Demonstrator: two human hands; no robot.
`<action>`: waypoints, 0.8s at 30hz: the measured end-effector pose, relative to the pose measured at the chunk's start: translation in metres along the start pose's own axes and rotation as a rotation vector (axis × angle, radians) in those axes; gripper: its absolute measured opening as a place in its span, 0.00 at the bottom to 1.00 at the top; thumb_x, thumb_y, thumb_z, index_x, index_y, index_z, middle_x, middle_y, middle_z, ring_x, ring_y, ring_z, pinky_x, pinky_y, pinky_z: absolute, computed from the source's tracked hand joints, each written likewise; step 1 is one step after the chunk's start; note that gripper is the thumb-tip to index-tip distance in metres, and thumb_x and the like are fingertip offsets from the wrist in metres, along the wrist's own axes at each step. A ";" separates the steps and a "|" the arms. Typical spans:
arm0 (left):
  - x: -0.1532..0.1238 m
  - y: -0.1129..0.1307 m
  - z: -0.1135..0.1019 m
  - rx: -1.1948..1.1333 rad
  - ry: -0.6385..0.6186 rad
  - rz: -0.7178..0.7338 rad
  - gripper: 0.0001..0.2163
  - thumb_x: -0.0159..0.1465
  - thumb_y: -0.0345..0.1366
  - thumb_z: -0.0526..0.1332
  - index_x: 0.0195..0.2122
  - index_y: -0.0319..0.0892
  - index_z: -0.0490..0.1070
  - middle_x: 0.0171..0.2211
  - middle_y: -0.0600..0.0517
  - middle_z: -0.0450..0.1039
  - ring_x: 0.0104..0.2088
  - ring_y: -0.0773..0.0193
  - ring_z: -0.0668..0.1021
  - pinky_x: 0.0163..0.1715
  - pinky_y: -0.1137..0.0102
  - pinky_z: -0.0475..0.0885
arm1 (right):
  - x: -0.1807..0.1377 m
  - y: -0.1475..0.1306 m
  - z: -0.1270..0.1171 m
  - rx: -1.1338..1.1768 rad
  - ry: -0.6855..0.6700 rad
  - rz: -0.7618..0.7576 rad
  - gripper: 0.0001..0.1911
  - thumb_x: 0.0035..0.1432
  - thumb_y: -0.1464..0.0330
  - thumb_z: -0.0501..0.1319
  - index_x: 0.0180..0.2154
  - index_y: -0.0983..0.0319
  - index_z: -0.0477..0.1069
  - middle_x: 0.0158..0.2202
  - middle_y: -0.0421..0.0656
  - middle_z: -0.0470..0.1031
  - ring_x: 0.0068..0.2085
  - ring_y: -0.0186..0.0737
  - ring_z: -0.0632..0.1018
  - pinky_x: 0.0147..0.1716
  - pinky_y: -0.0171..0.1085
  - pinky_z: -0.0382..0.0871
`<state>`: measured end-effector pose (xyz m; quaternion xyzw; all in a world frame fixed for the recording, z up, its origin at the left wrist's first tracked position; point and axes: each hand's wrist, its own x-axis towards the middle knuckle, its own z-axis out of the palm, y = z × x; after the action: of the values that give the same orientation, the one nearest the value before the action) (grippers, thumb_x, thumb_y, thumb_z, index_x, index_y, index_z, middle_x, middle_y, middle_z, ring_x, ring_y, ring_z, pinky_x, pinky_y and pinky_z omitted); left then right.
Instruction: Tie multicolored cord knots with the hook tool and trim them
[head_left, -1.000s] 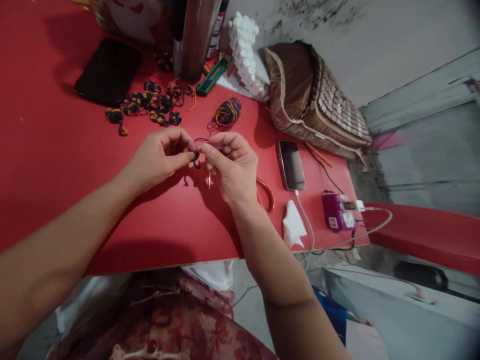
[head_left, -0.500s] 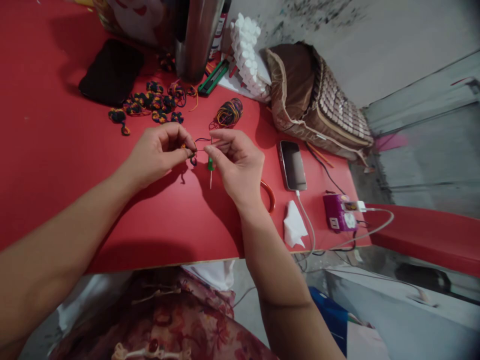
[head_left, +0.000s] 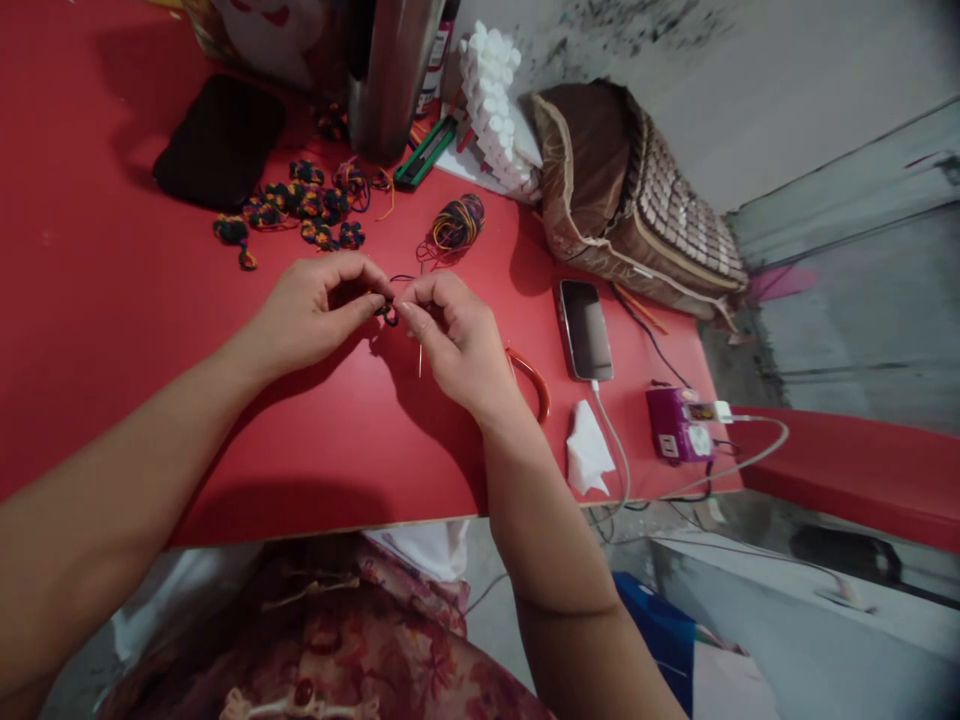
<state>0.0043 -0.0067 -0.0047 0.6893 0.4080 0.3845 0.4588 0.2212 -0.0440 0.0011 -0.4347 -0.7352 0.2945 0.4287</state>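
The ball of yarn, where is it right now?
In the head view, the ball of yarn lies on the red table just beyond the right hand, near the green cutter.

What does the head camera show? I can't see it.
A left hand pinches a bit of dark yarn above a red table, the right hand close beside it. Beyond lies a yarn ball; a phone is at right.

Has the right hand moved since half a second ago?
Yes: the right hand has shifted leftward, away from the phone and toward the left hand.
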 end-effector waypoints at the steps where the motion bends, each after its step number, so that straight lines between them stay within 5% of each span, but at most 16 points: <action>1: 0.000 0.000 0.000 0.015 -0.006 0.000 0.05 0.69 0.34 0.70 0.43 0.44 0.86 0.37 0.49 0.87 0.36 0.59 0.84 0.39 0.67 0.78 | 0.000 0.000 0.003 0.013 0.021 -0.026 0.12 0.81 0.60 0.64 0.41 0.57 0.75 0.41 0.43 0.80 0.45 0.42 0.80 0.50 0.44 0.74; 7: -0.001 0.001 0.005 -0.086 0.001 -0.025 0.06 0.63 0.31 0.72 0.41 0.43 0.87 0.38 0.50 0.87 0.37 0.59 0.83 0.40 0.67 0.78 | -0.002 0.001 0.019 0.217 0.070 0.030 0.13 0.83 0.54 0.61 0.48 0.56 0.73 0.39 0.39 0.78 0.33 0.35 0.77 0.38 0.39 0.75; 12: -0.001 0.008 0.010 -0.430 0.098 -0.149 0.08 0.57 0.28 0.75 0.37 0.43 0.87 0.37 0.51 0.89 0.37 0.62 0.87 0.43 0.67 0.83 | -0.004 -0.002 0.018 0.026 0.116 0.017 0.12 0.84 0.56 0.59 0.48 0.55 0.74 0.45 0.43 0.82 0.44 0.42 0.82 0.51 0.45 0.79; 16: 0.000 0.008 0.010 -0.636 0.174 -0.274 0.12 0.53 0.25 0.78 0.37 0.44 0.89 0.37 0.51 0.89 0.37 0.62 0.88 0.43 0.67 0.86 | -0.003 -0.003 0.014 -0.004 0.108 0.004 0.12 0.84 0.56 0.58 0.47 0.54 0.74 0.44 0.45 0.82 0.45 0.45 0.82 0.52 0.48 0.80; 20: 0.000 0.005 0.009 -0.603 0.152 -0.266 0.15 0.53 0.25 0.78 0.42 0.46 0.90 0.39 0.50 0.90 0.42 0.55 0.90 0.46 0.60 0.89 | -0.001 -0.003 0.013 -0.056 0.126 -0.084 0.13 0.83 0.58 0.59 0.42 0.53 0.74 0.47 0.47 0.83 0.51 0.49 0.83 0.57 0.51 0.80; 24: -0.001 0.006 0.007 -0.519 0.160 -0.186 0.14 0.56 0.29 0.80 0.42 0.50 0.91 0.40 0.52 0.90 0.40 0.57 0.88 0.49 0.57 0.88 | -0.001 -0.003 0.011 0.011 0.144 -0.016 0.13 0.83 0.55 0.60 0.44 0.54 0.75 0.51 0.48 0.86 0.52 0.47 0.84 0.58 0.50 0.82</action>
<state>0.0113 -0.0110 -0.0009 0.4756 0.3924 0.4856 0.6197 0.2107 -0.0472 -0.0021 -0.4464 -0.7043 0.2632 0.4851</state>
